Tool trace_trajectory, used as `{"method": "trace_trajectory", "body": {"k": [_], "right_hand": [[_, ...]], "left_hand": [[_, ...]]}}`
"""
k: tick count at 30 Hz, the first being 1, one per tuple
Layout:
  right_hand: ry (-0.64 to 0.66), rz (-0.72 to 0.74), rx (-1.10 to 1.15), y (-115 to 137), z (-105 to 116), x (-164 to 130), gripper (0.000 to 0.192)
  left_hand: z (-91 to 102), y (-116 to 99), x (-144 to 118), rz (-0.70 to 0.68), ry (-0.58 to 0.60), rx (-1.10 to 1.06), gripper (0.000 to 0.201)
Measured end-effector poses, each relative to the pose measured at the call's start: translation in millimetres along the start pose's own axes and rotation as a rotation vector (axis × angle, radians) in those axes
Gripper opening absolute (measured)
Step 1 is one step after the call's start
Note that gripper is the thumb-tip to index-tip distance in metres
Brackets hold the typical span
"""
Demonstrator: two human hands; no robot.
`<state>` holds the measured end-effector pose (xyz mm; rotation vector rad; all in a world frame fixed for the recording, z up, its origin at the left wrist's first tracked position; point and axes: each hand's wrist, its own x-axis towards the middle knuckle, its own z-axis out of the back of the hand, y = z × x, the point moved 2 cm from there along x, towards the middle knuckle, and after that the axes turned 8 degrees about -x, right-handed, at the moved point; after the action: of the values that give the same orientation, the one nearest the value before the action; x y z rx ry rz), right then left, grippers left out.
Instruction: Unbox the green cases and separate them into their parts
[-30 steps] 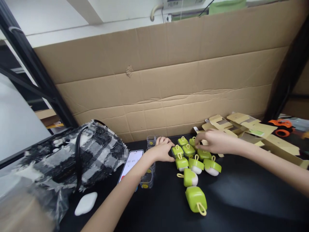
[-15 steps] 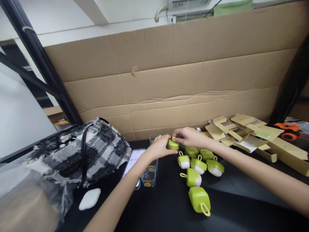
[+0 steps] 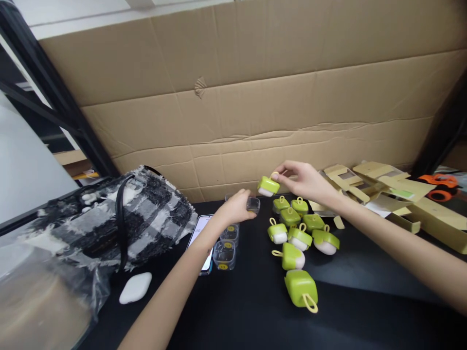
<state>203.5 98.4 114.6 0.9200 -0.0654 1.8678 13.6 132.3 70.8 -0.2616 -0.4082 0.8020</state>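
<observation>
Fingers of our right hand [image 3: 304,179] pinch a small green case [image 3: 268,185] by its upper edge, lifted clear of the black tabletop [image 3: 365,301], just above and right of a clear plastic box [image 3: 252,203] that our left hand [image 3: 235,208] grips at its side. We judge the case light and rigid, a hard, smooth shell that could slip if squeezed on its rounded faces; the flat sides, or the yellow loop at one end, look like the surest places to hold. It is lime green on top with a white underside, squarish with rounded corners.

Below our hands a cluster of matching green cases [image 3: 296,234] lies on the table, some showing white bellies, each with a yellow loop; the nearest one [image 3: 300,288] lies apart from the rest. More clear boxes [image 3: 224,253] with yellow stickers sit beside a phone [image 3: 202,238] with its screen lit. A black-and-white woven bag [image 3: 124,218] lies to the left, a white pebble-shaped case [image 3: 135,287] near it, folded cardboard cartons [image 3: 386,187] to the right, and a corrugated cardboard sheet [image 3: 255,97] stands behind.
</observation>
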Motion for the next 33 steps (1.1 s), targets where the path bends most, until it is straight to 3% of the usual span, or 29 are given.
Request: {"method": "trace_trajectory", "body": {"k": [4, 14, 20, 33], "right_hand": [[0.122, 0.028, -0.095, -9, 7, 1, 0.019], [0.450, 0.293, -0.266, 0, -29, -13, 0.011], [0.502, 0.358, -0.318, -3, -29, -14, 0.014], [0.594, 0.342, -0.277, -4, -32, -17, 0.015]], "left_hand": [[0.0, 16, -1, 0.069, 0.009, 0.140, 0.032], [-9.6, 23, -1, 0.101, 0.095, 0.288, 0.032], [-8.6, 24, -1, 0.056, 0.117, 0.309, 0.031], [-11.0, 29, 1, 0.030, 0.123, 0.257, 0.031]]}}
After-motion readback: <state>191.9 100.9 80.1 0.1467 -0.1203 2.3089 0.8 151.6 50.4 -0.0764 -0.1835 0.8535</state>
